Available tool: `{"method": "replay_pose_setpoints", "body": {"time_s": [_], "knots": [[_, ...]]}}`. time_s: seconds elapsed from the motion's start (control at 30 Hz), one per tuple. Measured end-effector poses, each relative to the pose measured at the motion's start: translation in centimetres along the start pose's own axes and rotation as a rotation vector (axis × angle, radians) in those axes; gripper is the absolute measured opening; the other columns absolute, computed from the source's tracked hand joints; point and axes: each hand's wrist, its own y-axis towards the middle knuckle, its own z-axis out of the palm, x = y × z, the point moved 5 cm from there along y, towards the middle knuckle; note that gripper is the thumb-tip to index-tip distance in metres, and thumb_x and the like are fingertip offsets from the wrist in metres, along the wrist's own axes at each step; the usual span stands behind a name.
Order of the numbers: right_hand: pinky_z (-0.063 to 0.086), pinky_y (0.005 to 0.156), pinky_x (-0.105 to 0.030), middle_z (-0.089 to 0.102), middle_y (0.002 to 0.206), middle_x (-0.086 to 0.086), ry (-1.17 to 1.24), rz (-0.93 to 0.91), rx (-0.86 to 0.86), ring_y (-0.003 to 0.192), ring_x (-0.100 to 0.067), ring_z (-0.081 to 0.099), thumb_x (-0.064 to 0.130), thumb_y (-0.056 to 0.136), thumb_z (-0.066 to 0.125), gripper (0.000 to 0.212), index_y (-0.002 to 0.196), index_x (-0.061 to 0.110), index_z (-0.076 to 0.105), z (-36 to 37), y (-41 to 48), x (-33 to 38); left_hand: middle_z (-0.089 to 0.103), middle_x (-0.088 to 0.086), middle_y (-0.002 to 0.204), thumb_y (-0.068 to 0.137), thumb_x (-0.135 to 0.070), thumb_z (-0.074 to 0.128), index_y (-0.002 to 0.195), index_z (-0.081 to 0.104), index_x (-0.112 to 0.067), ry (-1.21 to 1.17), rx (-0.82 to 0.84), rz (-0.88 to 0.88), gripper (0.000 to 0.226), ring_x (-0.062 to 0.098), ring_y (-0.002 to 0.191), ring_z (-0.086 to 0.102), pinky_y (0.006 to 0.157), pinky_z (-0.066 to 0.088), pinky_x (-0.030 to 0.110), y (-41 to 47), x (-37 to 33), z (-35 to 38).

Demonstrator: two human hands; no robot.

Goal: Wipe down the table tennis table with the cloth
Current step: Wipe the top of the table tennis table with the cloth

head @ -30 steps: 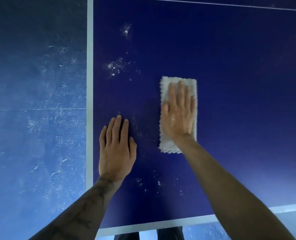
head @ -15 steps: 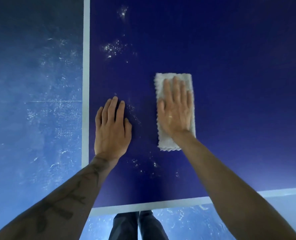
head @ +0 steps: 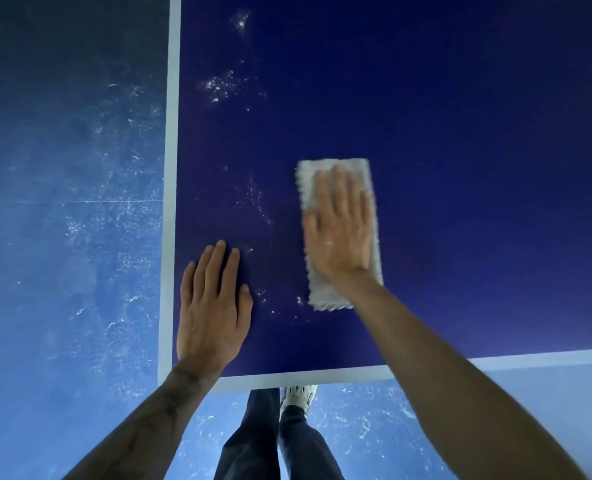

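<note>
The dark blue table tennis table (head: pixel 460 150) fills the view, its white border lines meeting at the near left corner. A folded grey cloth (head: pixel 325 296) lies flat on it. My right hand (head: pixel 339 233) presses down on the cloth with straight fingers, covering most of it. My left hand (head: pixel 211 306) rests flat on the bare table near the left edge, apart from the cloth. White dust specks (head: pixel 225 86) lie on the surface beyond my left hand, with fainter specks between the hands.
The table's white left edge line (head: pixel 171 168) and near edge line (head: pixel 322 377) mark its limits. Beyond them is a scuffed blue floor (head: pixel 62 237). My dark trouser legs (head: pixel 253 438) and a white shoe (head: pixel 299 396) show below the near edge.
The view has pulled back toward the near edge, showing my legs and shoe. Both hands sit lower in the frame, and my left hand has slid closer to the near corner.
</note>
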Motion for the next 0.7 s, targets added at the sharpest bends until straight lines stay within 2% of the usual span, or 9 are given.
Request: {"method": "replay_pose_setpoints", "body": {"time_s": [0.07,0.13,0.2,0.3,0.4,0.47,0.53,0.6,0.7], "knots": [[0.005,0.134,-0.053,0.000,0.179,-0.006,-0.024,-0.209,0.028,0.166,-0.027,-0.003,0.042,0.110,0.024,0.067,0.172,0.024,0.008,1.6,-3.4,2.7,0.035,0.016,0.167,0.105,-0.029,0.038,0.156,0.042,-0.004,0.001,-0.018,0.011,0.056,0.034,0.155,0.031,0.128,0.022,0.054,-0.1,0.1,0.3],[0.008,0.134,-0.052,0.001,0.180,-0.005,-0.048,-0.366,0.066,0.166,-0.026,-0.002,0.042,0.111,0.025,0.065,0.172,0.024,0.009,2.4,-6.9,2.5,0.035,0.015,0.167,0.105,-0.028,0.039,0.156,0.042,-0.005,-0.002,-0.025,0.015,0.056,0.034,0.155,0.031,0.128,0.021,0.054,-0.2,0.1,0.3],[0.007,0.134,-0.051,-0.001,0.180,-0.002,-0.059,-0.331,0.083,0.166,-0.025,-0.003,0.043,0.111,0.021,0.064,0.172,0.026,0.007,2.0,-8.2,-0.7,0.036,0.015,0.166,0.104,-0.028,0.038,0.155,0.043,-0.005,-0.013,-0.031,0.009,0.056,0.034,0.155,0.032,0.128,0.021,0.053,-0.1,0.0,0.2],[0.008,0.134,-0.050,0.000,0.179,-0.004,-0.096,-0.132,0.056,0.166,-0.025,-0.003,0.043,0.110,0.018,0.065,0.172,0.025,0.007,0.3,-6.5,-5.2,0.038,0.016,0.165,0.104,-0.028,0.038,0.154,0.046,-0.004,-0.011,-0.026,-0.005,0.055,0.034,0.154,0.033,0.129,0.020,0.052,-0.1,-0.1,0.0],[0.009,0.133,-0.051,0.004,0.179,-0.007,-0.046,0.018,-0.026,0.166,-0.026,0.000,0.044,0.109,0.015,0.066,0.172,0.022,0.009,-0.4,-3.7,-4.3,0.039,0.016,0.164,0.103,-0.027,0.040,0.153,0.047,-0.004,-0.018,-0.030,-0.009,0.055,0.034,0.154,0.033,0.130,0.019,0.051,0.0,-0.2,-0.2],[0.008,0.133,-0.053,0.003,0.179,-0.007,-0.012,-0.010,-0.030,0.166,-0.027,0.000,0.044,0.109,0.014,0.067,0.172,0.022,0.008,0.3,-3.4,-1.5,0.039,0.016,0.164,0.103,-0.026,0.040,0.153,0.047,-0.004,-0.022,-0.027,-0.013,0.055,0.034,0.154,0.033,0.129,0.019,0.051,0.0,-0.3,-0.2],[0.009,0.133,-0.053,0.003,0.179,-0.006,-0.031,-0.194,0.002,0.166,-0.028,0.000,0.042,0.110,0.019,0.066,0.172,0.022,0.010,1.9,-5.6,1.2,0.039,0.017,0.164,0.103,-0.026,0.039,0.153,0.047,-0.003,-0.025,-0.028,-0.007,0.055,0.035,0.154,0.033,0.129,0.020,0.053,0.0,-0.3,-0.4],[0.010,0.133,-0.052,0.003,0.180,-0.004,-0.056,-0.337,0.039,0.166,-0.027,0.000,0.041,0.111,0.024,0.064,0.171,0.023,0.012,2.6,-8.8,0.9,0.039,0.018,0.164,0.104,-0.026,0.039,0.153,0.047,-0.002,-0.031,-0.034,0.007,0.055,0.036,0.154,0.033,0.127,0.022,0.055,-0.1,-0.3,-0.5],[0.009,0.134,-0.051,0.002,0.180,-0.002,-0.076,-0.227,0.026,0.166,-0.025,-0.001,0.042,0.112,0.025,0.064,0.172,0.026,0.010,1.5,-10.6,-5.1,0.038,0.018,0.164,0.105,-0.027,0.039,0.153,0.046,-0.003,-0.041,-0.033,0.002,0.054,0.035,0.154,0.033,0.127,0.023,0.055,-0.2,-0.5,-0.7]]}}
